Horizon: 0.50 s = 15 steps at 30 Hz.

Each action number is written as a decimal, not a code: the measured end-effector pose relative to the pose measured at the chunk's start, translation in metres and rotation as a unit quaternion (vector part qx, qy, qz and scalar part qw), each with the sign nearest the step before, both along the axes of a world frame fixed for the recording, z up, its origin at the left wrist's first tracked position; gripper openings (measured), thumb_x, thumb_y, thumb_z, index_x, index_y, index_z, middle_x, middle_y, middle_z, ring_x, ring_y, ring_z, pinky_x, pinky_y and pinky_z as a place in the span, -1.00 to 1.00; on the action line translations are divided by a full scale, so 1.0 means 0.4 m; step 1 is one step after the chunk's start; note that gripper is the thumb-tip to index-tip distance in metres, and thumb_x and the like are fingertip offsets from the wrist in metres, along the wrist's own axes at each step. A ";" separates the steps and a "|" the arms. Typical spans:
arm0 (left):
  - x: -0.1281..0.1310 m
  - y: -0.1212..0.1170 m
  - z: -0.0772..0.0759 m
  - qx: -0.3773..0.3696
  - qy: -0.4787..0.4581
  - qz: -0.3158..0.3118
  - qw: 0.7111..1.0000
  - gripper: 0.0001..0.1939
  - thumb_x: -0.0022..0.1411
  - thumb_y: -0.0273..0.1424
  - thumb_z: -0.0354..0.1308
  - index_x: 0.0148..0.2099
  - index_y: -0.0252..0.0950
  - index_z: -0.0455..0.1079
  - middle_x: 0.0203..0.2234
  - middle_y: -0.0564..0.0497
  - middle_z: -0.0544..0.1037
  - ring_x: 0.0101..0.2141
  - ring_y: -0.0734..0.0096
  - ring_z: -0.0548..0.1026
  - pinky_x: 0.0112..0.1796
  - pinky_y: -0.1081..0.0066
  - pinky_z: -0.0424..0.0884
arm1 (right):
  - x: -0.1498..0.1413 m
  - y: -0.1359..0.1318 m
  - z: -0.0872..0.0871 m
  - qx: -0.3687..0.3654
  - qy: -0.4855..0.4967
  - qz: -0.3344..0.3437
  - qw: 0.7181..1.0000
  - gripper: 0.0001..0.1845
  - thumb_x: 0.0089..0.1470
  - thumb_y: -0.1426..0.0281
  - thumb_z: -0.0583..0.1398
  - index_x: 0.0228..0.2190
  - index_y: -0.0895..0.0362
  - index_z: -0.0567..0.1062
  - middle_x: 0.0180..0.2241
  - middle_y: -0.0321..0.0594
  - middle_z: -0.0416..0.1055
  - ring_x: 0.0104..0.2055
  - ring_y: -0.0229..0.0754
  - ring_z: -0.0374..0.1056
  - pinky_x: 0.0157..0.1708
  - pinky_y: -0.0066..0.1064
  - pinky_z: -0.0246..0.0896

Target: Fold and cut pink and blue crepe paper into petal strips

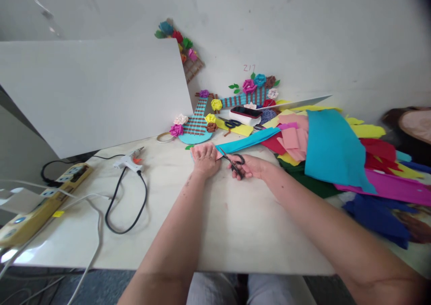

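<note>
My left hand (205, 158) lies knuckles up on the white table (188, 215), fingers curled down on the near end of a long blue paper strip (251, 140). My right hand (252, 166) grips black-handled scissors (235, 162), whose blades point left toward the strip just beside my left hand. A bit of pink paper shows between the two hands.
A heap of coloured paper sheets (333, 150) covers the right side. Behind stand paper-flower crafts (197, 121), a phone on a white box (245, 113), a second pair of scissors (233, 124) and tape. A glue gun (129, 161) and power strip (43, 197) lie left.
</note>
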State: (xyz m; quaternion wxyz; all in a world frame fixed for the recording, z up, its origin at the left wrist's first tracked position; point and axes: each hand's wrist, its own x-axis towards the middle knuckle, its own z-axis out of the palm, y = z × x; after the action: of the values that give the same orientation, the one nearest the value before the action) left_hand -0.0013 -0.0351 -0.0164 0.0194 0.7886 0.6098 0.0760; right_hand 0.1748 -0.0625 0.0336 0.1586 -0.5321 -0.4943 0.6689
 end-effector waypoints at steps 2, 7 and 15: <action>0.001 -0.003 0.002 0.006 -0.003 0.001 1.000 -0.40 0.26 -0.20 -0.28 0.30 -0.26 -0.11 0.27 -0.07 -0.09 0.24 0.17 -0.16 0.14 -0.06 -0.27 | -0.003 -0.004 0.005 0.003 -0.003 -0.005 1.000 -0.54 0.08 0.02 0.01 -0.40 0.19 0.35 -0.62 -0.21 0.38 -0.65 -0.34 0.28 -0.73 -0.58 -0.02; 0.004 -0.007 0.006 0.014 -0.014 0.004 1.000 -0.41 0.24 -0.25 -0.26 0.29 -0.29 -0.08 0.26 -0.08 -0.05 0.24 0.15 -0.12 0.13 -0.08 -0.26 | -0.012 -0.006 0.014 0.002 -0.003 -0.007 1.000 -0.54 0.10 0.04 -0.02 -0.39 0.20 0.36 -0.62 -0.21 0.38 -0.65 -0.33 0.28 -0.71 -0.57 0.01; 0.006 -0.001 -0.001 0.024 -0.016 0.010 1.000 -0.42 0.22 -0.28 -0.23 0.28 -0.29 -0.03 0.24 -0.10 0.01 0.23 0.15 -0.10 0.13 -0.07 -0.23 | -0.027 -0.002 0.011 -0.007 0.007 -0.010 1.000 -0.53 0.10 0.02 -0.03 -0.39 0.19 0.35 -0.65 -0.26 0.32 -0.67 -0.34 0.26 -0.79 -0.59 -0.13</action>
State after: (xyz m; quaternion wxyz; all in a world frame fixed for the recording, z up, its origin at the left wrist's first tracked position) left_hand 0.0011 -0.0353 -0.0168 0.0097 0.7814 0.6152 0.1038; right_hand 0.1639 -0.0633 0.0381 0.1653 -0.5336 -0.4834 0.6740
